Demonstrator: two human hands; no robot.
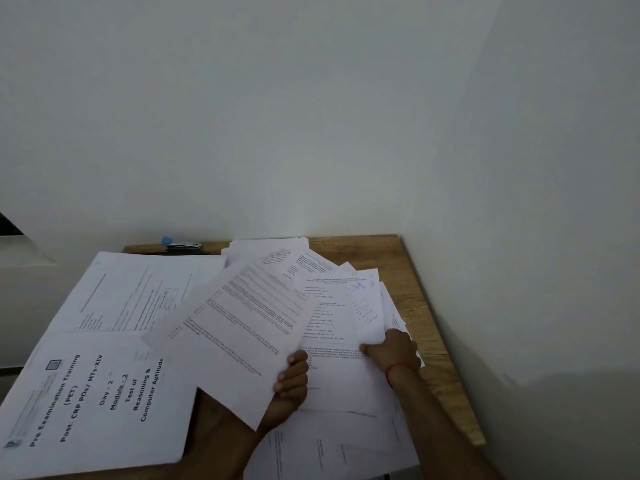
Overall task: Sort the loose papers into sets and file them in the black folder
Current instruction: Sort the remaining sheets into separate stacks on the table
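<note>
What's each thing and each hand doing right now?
Left hand: gripping the lifted sheet, held tilted above the table.
Right hand: pinching the top pile sheet.
Cover page: lying flat, print up.
Stapler: lying at the table's back edge.

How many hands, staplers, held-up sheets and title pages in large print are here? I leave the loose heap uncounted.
Hands: 2, left hand, right hand
Stapler: 1
Sheet in the left hand's grip: 1
Title page: 1
Total: 5
</note>
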